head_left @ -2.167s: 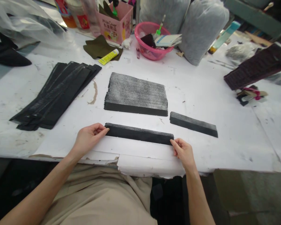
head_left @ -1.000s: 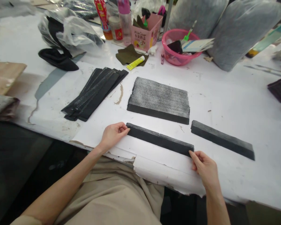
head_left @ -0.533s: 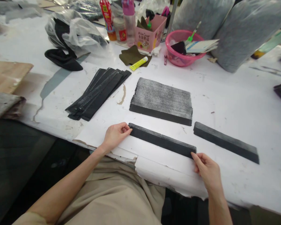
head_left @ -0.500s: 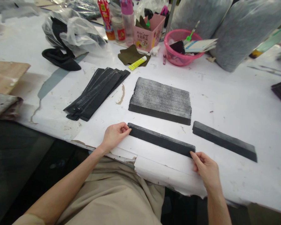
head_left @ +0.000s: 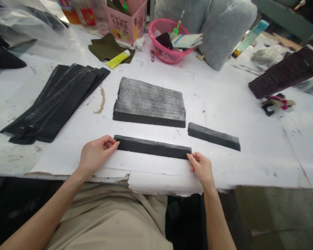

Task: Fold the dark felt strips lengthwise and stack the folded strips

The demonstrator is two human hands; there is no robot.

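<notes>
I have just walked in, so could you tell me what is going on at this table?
A person at the white table pinches a long black bar at both ends, left hand on its left end and right hand on its right. The bar lies flat near the front edge. Behind it sits a wider dark slab, with a shorter bar to the right.

- The flat pile of black strips (head_left: 54, 102) now lies toward the left edge of the frame, no longer in the upper middle.
- The wooden board at the left edge has dropped out of view.
- A dark brown panel (head_left: 287, 73) has come into the upper right.
- The narrow black bar (head_left: 152, 147) now lies nearly level at lower centre.
</notes>
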